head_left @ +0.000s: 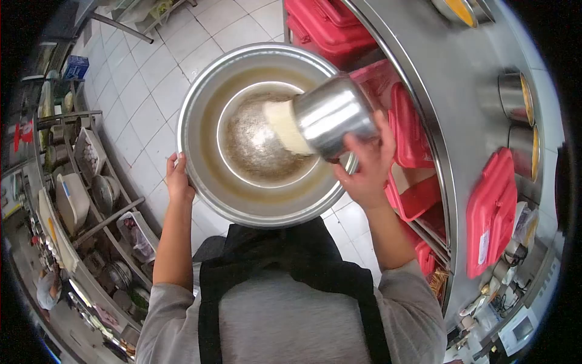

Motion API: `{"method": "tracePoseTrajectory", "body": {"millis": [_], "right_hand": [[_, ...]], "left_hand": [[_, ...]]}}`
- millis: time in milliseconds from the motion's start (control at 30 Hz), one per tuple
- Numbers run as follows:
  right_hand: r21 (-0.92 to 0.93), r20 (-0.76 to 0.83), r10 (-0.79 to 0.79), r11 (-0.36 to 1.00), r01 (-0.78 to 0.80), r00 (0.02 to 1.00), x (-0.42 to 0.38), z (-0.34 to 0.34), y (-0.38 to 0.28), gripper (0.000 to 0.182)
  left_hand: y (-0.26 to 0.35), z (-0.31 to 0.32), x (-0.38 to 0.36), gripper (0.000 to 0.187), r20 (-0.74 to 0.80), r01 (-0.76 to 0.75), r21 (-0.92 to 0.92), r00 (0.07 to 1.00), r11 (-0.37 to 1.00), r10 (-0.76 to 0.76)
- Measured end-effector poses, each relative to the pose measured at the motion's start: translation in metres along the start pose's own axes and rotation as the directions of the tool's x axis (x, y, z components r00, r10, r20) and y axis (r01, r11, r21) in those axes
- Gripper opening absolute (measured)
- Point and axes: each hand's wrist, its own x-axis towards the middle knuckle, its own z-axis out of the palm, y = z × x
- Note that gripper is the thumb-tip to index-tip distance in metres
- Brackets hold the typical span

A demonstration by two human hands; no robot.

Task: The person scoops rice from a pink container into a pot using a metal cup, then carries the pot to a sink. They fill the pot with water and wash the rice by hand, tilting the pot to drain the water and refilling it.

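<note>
From where I stand, the person's left hand is clamped on the left rim of a wide metal bowl, with its fingers curled at the edge. The right hand is apart from it, closed around the base end of a steel container. That container is tilted over the right side of the bowl, its mouth facing left, and a pale mass shows at the mouth, over the bowl's inside. I can't tell whether it is liquid or solid. The bowl's bottom looks shiny and brownish, with a murky yellow-brown band around it.

The bowl is held just in front of the person's black apron, above a white tiled floor. To the right runs a long steel counter, with red bins beneath its edge. A red lid lies on top, and beyond it are steel pots with something yellow at their mouths. Over on the left stands a rack holding trays and bowls, one tray with small whitish round things. A blue box sits at the far left, and another person is at the near left.
</note>
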Motion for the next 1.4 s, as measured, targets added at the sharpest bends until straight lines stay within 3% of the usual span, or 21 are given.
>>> {"method": "tracePoseTrajectory", "body": {"millis": [67,133,233,300,367,467,500,533,600,667,733,767,800,867,933,1033,1100,1167,1233,1333,1400], "right_hand": [[-0.118,-0.013,-0.273,0.956,0.27,0.962,-0.001,0.014,0.002,0.05],[-0.12,-0.013,-0.372,0.922,0.368,0.928,0.002,0.01,-0.009,0.048],[-0.141,-0.104,-0.278,0.955,0.262,0.955,-0.01,-0.01,-0.003,0.046],[-0.27,-0.184,-0.075,0.963,0.023,0.98,-0.047,-0.029,0.021,0.049],[-0.475,-0.163,0.072,0.868,-0.143,0.984,-0.077,-0.05,0.046,0.055],[-0.353,-0.092,0.487,0.8,-0.486,0.869,-0.107,-0.026,0.106,0.059],[-0.319,-0.041,0.438,0.846,-0.428,0.898,-0.126,-0.006,0.153,0.054],[-0.33,0.001,0.535,0.798,-0.505,0.845,-0.146,0.026,0.204,0.041],[-0.534,0.051,0.512,0.74,-0.41,0.857,-0.156,0.069,0.287,0.056],[-0.692,-0.033,0.559,0.585,-0.422,0.828,-0.158,0.096,0.352,0.062],[-0.712,-0.136,0.808,0.323,-0.624,0.573,-0.144,0.113,0.381,0.065],[-0.718,-0.183,0.891,0.168,-0.676,0.416,-0.136,0.12,0.392,0.067],[-0.743,-0.184,0.927,0.086,-0.663,0.327,-0.137,0.134,0.398,0.067],[-0.783,-0.084,0.949,0.125,-0.609,0.303,-0.148,0.172,0.395,0.067],[-0.796,0.086,0.933,0.275,-0.54,0.349,-0.153,0.207,0.393,0.067],[-0.631,0.309,0.875,0.481,-0.608,0.372,-0.153,0.222,0.393,0.067],[-0.369,0.405,0.84,0.512,-0.775,0.362,-0.154,0.211,0.391,0.067],[-0.045,0.482,0.81,0.403,-0.914,0.333,-0.16,0.194,0.386,0.067],[0.253,0.549,0.776,0.2,-0.947,0.311,-0.16,0.172,0.378,0.067],[0.5,0.605,0.737,-0.057,-0.864,0.301,-0.154,0.13,0.354,0.067],[0.588,0.599,0.732,-0.126,-0.799,0.326,-0.154,0.095,0.331,0.068]], "left_hand": [[-0.001,0.0,0.001,0.022,-0.009,0.005,-0.001,1.0,1.0,-0.005],[-0.003,0.0,0.002,0.023,-0.031,0.011,0.03,0.999,0.999,-0.01],[-0.006,-0.006,0.01,0.025,-0.026,0.019,0.031,0.999,0.999,-0.019],[-0.009,-0.006,0.013,0.027,-0.049,0.009,0.006,0.999,1.0,-0.009],[-0.011,-0.009,0.018,0.025,-0.044,0.0,-0.003,0.999,1.0,0.0],[-0.005,0.006,0.011,0.022,-0.089,0.04,0.051,0.995,0.998,-0.035],[-0.009,0.0,0.018,0.026,-0.067,-0.002,0.078,0.998,0.997,0.007],[-0.013,-0.013,0.03,0.025,0.026,-0.03,0.055,0.999,0.998,0.029],[-0.009,-0.001,0.024,0.025,-0.058,-0.029,0.086,0.998,0.996,0.034],[-0.006,0.008,0.02,0.025,-0.11,-0.036,0.131,0.993,0.991,0.05],[-0.005,0.009,0.019,0.025,-0.127,-0.047,0.183,0.989,0.982,0.071],[-0.004,0.012,0.017,0.025,-0.164,-0.047,0.21,0.983,0.977,0.082],[-0.004,0.015,0.014,0.025,-0.2,-0.044,0.233,0.975,0.972,0.092],[-0.003,0.017,0.01,0.023,-0.214,-0.043,0.247,0.972,0.968,0.098],[-0.002,0.009,0.009,0.021,-0.147,-0.047,0.264,0.985,0.963,0.089],[0.0,0.017,0.004,0.019,-0.152,-0.025,0.267,0.986,0.963,0.068],[0.002,0.022,0.002,0.018,-0.152,-0.015,0.273,0.987,0.962,0.058],[0.004,0.021,-0.001,0.018,-0.116,-0.012,0.302,0.992,0.953,0.049],[0.007,0.022,-0.006,0.018,-0.152,0.015,0.334,0.988,0.942,0.038],[0.013,0.034,-0.013,0.019,-0.255,0.074,0.371,0.967,0.926,0.025],[0.013,0.032,-0.015,0.02,-0.275,0.085,0.374,0.961,0.924,0.023]]}}
